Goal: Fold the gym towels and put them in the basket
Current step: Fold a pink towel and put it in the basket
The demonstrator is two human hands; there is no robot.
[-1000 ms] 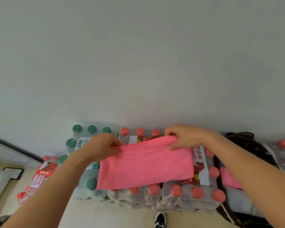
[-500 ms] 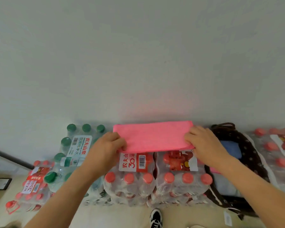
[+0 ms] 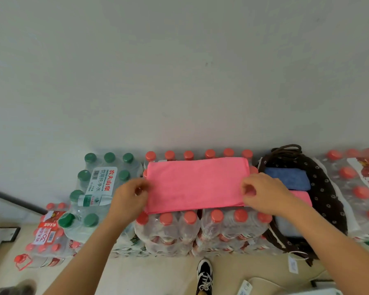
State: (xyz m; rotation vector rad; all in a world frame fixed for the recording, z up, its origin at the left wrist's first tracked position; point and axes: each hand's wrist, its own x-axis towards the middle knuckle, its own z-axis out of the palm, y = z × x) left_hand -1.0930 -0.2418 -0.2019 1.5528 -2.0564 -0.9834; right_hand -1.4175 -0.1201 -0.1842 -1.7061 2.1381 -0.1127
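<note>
A pink towel [image 3: 196, 184], folded into a wide rectangle, lies flat on a pack of red-capped water bottles [image 3: 200, 228]. My left hand [image 3: 130, 199] pinches its left edge and my right hand [image 3: 264, 194] pinches its right edge, both with curled fingers. Just to the right stands a dark brown dotted basket [image 3: 326, 188]. Inside it lie a folded blue towel [image 3: 288, 177] and a folded pink towel [image 3: 303, 198].
A pack of green-capped bottles [image 3: 98, 184] stands left of the towel, and more red-capped packs sit at the far left [image 3: 49, 237] and far right [image 3: 358, 188]. A plain wall rises right behind them. My shoe [image 3: 204, 275] is on the floor below.
The towel, held up in the air a second ago, now lies flat on the bottle pack. Both hands have shifted from its corners to its side edges.
</note>
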